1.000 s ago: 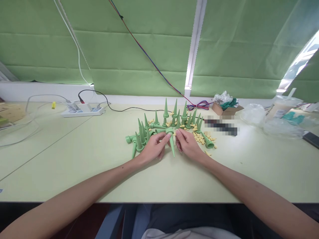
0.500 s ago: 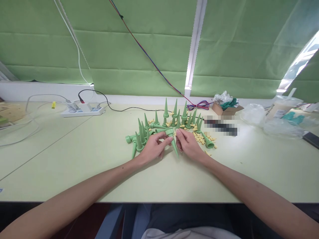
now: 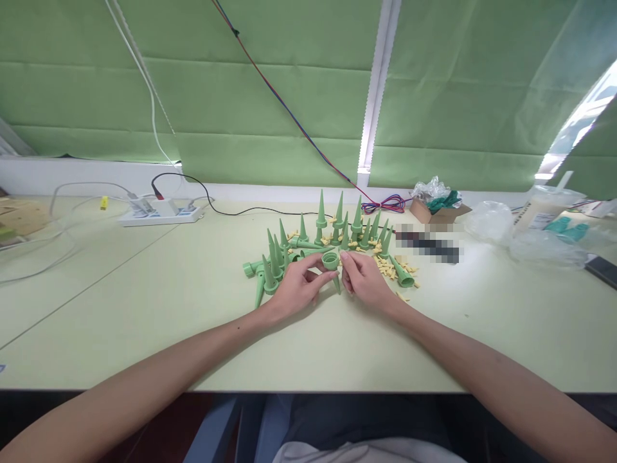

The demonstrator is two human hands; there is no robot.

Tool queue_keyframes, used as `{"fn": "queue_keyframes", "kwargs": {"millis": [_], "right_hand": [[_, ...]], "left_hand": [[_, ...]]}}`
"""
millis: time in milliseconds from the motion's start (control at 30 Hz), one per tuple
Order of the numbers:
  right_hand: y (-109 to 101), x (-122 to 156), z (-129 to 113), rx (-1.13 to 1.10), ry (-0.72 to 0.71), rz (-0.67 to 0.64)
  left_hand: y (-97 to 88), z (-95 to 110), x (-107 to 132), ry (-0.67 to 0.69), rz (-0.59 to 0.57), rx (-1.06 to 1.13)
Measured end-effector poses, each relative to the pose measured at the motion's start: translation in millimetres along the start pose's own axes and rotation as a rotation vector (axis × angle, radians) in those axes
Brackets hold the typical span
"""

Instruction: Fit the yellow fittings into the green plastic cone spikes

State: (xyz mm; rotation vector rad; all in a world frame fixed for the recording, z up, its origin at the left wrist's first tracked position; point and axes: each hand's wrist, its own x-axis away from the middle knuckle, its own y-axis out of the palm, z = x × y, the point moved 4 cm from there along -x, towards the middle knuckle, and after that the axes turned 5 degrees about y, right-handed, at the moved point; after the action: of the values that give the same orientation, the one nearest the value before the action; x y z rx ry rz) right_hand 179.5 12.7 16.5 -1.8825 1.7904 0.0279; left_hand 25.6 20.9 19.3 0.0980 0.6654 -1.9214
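Observation:
My left hand grips a green plastic watering spike between thumb and fingers, its open threaded collar tilted toward me and its tip pointing down. Close against the collar's right side, my right hand is closed in a pinch. A bit of a small yellow valve shows at its fingertips, mostly hidden. Behind both hands stand several green spikes, points up, while others lie on their sides. Loose yellow valves are scattered to the right of my right hand, beside a lying green spike.
A white power strip with plugs and cables lies at the back left. Toward the back right are a small cardboard box, coiled red and blue wire, plastic bags, a cup and a phone. The table's front edge is near me.
The held spike has been tipped so that its open collar now faces me and less of its pointed end shows. Both hands stay nearly in the same place.

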Motion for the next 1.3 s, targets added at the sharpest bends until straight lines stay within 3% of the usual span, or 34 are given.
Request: {"fn": "queue_keyframes", "kwargs": {"millis": [1000, 1300], "right_hand": [[0.1, 0.4, -3.3, 0.033, -0.007, 0.0], [0.2, 1.6, 1.0, -0.062, -0.002, 0.046]], "left_hand": [[0.8, -0.2, 1.4, 0.094, 0.021, -0.196], [0.0, -5.7, 0.8, -0.027, 0.098, 0.07]]}}
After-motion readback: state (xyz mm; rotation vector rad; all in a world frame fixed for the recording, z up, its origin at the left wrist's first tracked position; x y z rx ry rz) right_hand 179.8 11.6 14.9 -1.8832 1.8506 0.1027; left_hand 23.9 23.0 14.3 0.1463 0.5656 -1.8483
